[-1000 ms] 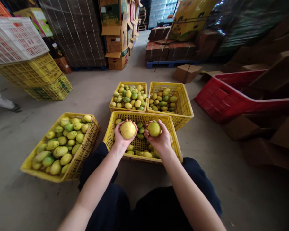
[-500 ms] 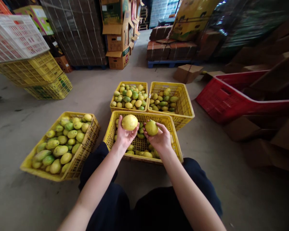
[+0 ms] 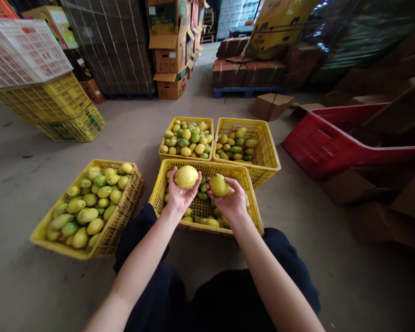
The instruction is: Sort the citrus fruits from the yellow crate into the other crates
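Observation:
A large yellow fruit [image 3: 186, 176] rests in my left hand [image 3: 180, 196], with the fingers curled round its sides. My right hand [image 3: 232, 201] holds a smaller green-yellow fruit [image 3: 218, 185] with a short stem end on top. Both hands are above the near yellow crate [image 3: 252, 203], side by side and apart. Inside that crate lie several green and yellow fruits, partly hidden by my hands. Two more yellow crates stand just behind it: the back left crate [image 3: 162, 138] is full of fruit, and the back right crate [image 3: 268, 150] is partly filled.
To the left stands another yellow crate [image 3: 119, 230] heaped with fruit. Stacked crates [image 3: 51, 99] are at the upper left. On the right are a red crate [image 3: 318, 147] and cardboard boxes [image 3: 363, 186]. Boxes on a blue pallet [image 3: 249, 91] stand farther back.
The whole view has shifted very slightly. Both hands keep hold of the same fruits in nearly the same place.

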Demonstrator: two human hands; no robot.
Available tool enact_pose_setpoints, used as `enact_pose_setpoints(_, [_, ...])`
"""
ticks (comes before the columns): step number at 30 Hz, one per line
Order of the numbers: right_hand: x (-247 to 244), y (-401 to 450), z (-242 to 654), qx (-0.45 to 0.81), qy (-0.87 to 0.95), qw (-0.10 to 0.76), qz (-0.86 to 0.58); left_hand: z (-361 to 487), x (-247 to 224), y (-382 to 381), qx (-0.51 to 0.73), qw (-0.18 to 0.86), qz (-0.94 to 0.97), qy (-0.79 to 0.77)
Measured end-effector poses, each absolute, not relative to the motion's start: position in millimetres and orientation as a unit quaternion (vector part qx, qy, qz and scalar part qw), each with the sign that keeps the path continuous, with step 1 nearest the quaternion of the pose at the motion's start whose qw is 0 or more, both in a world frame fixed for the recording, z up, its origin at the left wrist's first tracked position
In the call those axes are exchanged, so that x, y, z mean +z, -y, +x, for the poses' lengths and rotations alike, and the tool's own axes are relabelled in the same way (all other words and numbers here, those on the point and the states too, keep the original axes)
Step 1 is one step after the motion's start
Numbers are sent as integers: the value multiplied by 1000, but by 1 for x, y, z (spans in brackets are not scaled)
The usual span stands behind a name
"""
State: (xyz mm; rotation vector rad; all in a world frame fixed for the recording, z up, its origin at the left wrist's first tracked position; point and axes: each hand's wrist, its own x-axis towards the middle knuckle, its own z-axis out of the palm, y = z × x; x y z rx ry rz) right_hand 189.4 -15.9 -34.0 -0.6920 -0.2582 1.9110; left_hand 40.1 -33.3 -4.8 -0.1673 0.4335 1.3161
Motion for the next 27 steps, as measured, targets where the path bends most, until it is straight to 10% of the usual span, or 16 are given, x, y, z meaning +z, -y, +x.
enact_pose_setpoints(27, [-33, 21, 185, 797, 190, 525, -231, 27, -11, 52, 596, 774, 149, -153])
